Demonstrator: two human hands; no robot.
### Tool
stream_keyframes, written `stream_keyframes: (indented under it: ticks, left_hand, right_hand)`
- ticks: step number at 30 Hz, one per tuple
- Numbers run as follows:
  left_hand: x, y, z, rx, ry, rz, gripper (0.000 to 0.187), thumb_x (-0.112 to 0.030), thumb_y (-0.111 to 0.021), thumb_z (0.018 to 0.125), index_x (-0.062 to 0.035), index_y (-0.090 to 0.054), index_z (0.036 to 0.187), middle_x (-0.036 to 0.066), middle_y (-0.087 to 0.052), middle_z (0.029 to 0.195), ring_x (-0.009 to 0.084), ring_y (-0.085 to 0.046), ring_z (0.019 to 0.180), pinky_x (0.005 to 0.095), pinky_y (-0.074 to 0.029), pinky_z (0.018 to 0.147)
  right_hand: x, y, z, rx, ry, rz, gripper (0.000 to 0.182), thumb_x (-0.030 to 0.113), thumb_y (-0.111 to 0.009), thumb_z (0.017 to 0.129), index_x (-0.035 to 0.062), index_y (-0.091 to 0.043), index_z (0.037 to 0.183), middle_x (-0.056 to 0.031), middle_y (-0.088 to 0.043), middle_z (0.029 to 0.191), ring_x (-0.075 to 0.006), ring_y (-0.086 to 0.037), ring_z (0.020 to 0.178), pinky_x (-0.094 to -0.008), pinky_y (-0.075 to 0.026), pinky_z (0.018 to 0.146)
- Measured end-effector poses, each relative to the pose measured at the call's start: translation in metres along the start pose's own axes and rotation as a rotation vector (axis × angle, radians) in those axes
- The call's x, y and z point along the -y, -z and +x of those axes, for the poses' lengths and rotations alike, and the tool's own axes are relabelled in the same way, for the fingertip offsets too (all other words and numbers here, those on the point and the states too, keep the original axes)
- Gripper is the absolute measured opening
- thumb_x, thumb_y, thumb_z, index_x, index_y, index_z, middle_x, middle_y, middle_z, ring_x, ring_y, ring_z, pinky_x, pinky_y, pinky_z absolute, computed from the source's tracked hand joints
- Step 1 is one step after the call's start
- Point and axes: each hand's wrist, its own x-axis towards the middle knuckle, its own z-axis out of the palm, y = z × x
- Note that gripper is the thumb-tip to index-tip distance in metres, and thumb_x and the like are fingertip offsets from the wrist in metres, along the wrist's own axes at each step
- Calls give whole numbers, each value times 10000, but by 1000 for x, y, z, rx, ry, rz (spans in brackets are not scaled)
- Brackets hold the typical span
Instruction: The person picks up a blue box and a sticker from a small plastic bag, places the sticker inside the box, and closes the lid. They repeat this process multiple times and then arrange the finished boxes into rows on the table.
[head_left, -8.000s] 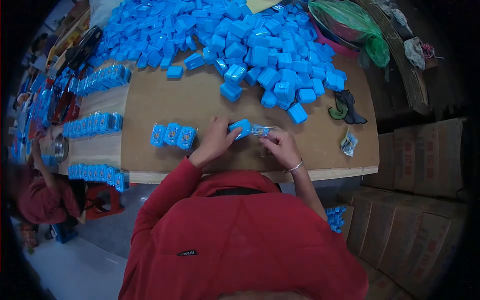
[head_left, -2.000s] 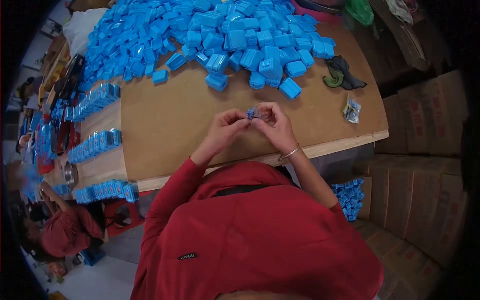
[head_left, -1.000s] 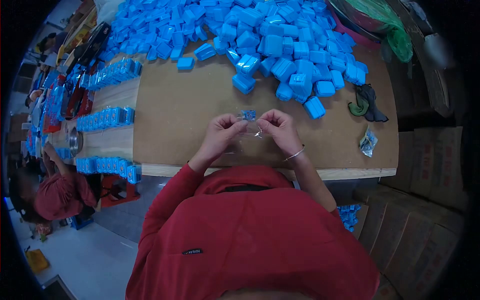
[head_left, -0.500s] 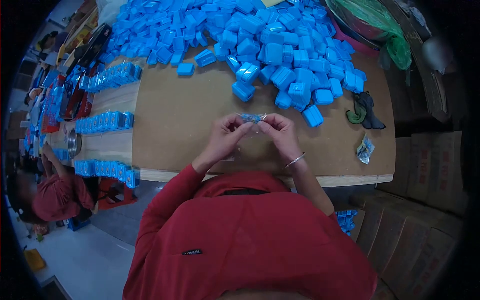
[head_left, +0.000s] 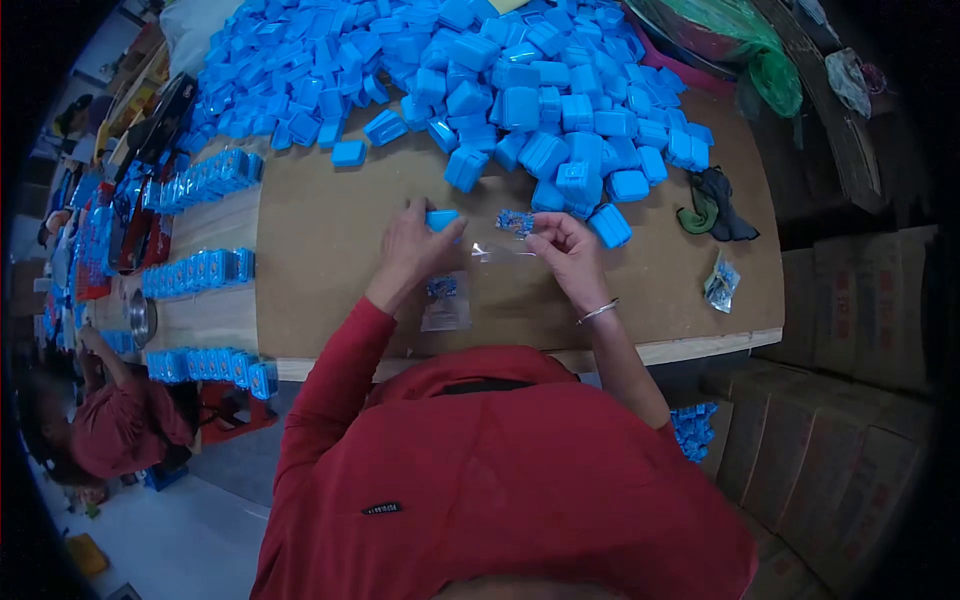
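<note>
Blue cases with printed fronts (head_left: 198,272) stand in three rows at the far left of the table, and from where I'm standing those look finished. Next comes the left hand (head_left: 410,246), half curled, thumb and fingers closed around one plain blue case (head_left: 441,218); below its wrist a clear packet (head_left: 446,303) lies flat. The right hand (head_left: 572,256) pinches a small printed packet (head_left: 514,221) between thumb and fingertips, apart from that case, so this one seems only part done. Beyond both hands spreads a big heap of loose blue cases (head_left: 520,108), so I'd judge plenty remains.
</note>
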Motion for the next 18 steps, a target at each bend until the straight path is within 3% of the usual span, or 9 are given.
stream_keyframes:
  ticks: [1,4,6,8,11,14,18]
  left_hand:
    - [4,2,-3,-18,-17,12,370,-290,-679,769,-6,-574,981,142,-588,893,263,-588,750,358,-476,661]
    - [-7,19,-23,-271,-349,-329,359,-289,-672,779,-28,-575,1005,133,-579,898,310,-596,758,395,-477,665]
    - [-18,27,-36,-5,-241,-533,245,-197,-651,821,-25,-597,986,72,-583,892,190,-582,712,294,-471,642]
    - [-2,11,-34,251,-95,-994,115,-120,-637,842,-21,-611,895,21,-586,836,83,-550,690,200,-434,633]
    - [-10,11,-36,94,-37,-1040,104,-99,-623,858,-38,-592,780,-20,-578,711,34,-521,656,179,-410,577]
    - [-22,16,-41,105,1,-1089,112,-99,-628,853,-37,-586,770,-13,-585,721,32,-517,652,177,-406,583]
    - [-23,11,-48,145,-35,-1053,81,-92,-616,856,-46,-586,797,-11,-585,742,37,-513,675,191,-404,612]
  right_hand:
    - [-1,-3,4,14,6,7,273,67,-646,820,1,-568,1073,-4,-614,777,-49,-561,705,-183,-424,608]
    - [8,-13,4,79,-24,-116,296,59,-651,811,-14,-554,1081,0,-599,790,-51,-553,718,-190,-437,647]
    - [9,-20,3,134,10,-95,317,58,-655,802,-20,-545,1090,3,-589,772,-45,-534,696,-190,-422,622]
    - [3,-25,4,159,35,-71,336,54,-657,799,-18,-515,1095,0,-585,761,-45,-532,689,-190,-418,612]
    - [8,-32,0,34,45,-29,372,72,-676,797,13,-462,1095,-12,-593,760,-49,-543,696,-207,-429,605]
    - [2,-34,-8,-39,105,-30,307,84,-676,806,12,-497,1044,-19,-610,782,-61,-563,716,-215,-443,617]
    - [18,-37,-16,109,-80,107,189,89,-660,824,5,-572,968,-30,-632,822,-67,-577,740,-218,-466,644]
